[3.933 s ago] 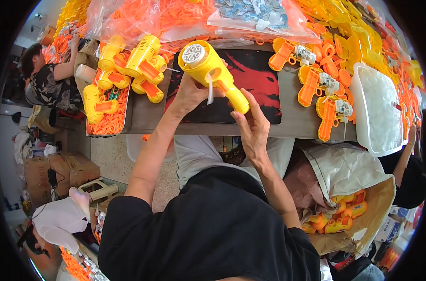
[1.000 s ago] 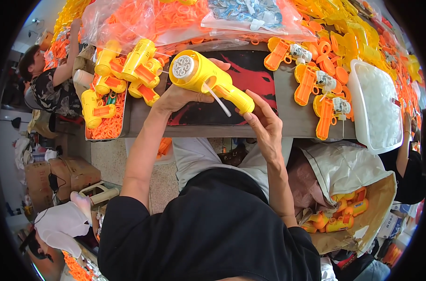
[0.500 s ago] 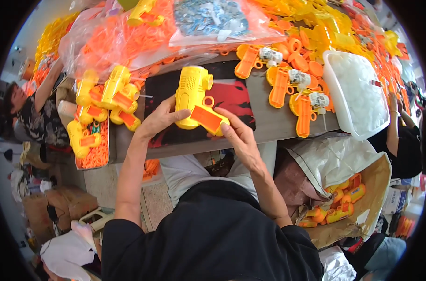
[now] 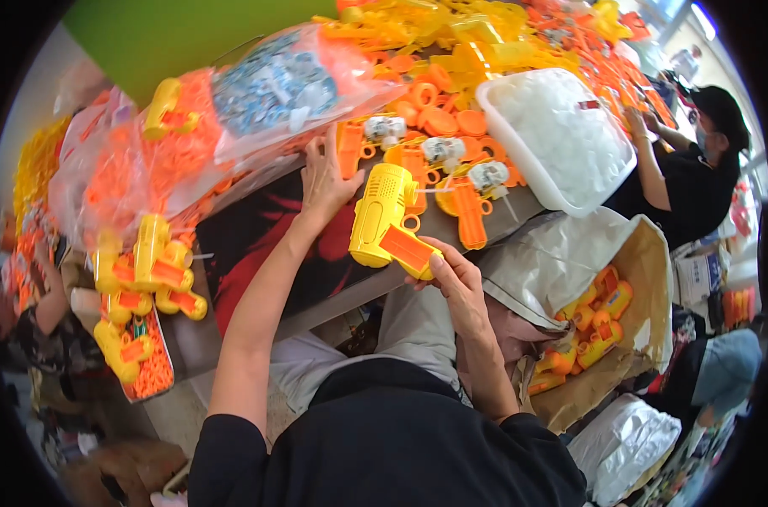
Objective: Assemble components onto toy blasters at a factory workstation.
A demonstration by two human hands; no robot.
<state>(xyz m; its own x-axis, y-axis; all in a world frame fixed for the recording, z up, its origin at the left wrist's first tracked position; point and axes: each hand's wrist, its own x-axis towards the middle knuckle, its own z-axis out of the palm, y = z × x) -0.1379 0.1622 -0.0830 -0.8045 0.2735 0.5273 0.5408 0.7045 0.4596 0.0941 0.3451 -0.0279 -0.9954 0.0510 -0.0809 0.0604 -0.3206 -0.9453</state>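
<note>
My right hand grips a yellow toy gun by the end of its orange handle, fingers closed, holding it over the table's near edge. The gun has a round barrel body with small vents and a ring trigger. My left hand is off the gun, stretched to the table with thumb and fingers apart. It is at the left edge of an orange-handled toy gun half carrying a clear and white mechanism; whether it touches is unclear. Two similar gun halves lie to its right.
A white tub of translucent parts stands at the right. Bags of orange and bluish pieces lie behind. Yellow toy guns are stacked at left over a box of orange bits. A sack holds more guns. A co-worker sits at right.
My left hand has let go of the yellow toy gun and reached out to the gun halves. My right hand now holds the gun alone. The view has turned rightward.
</note>
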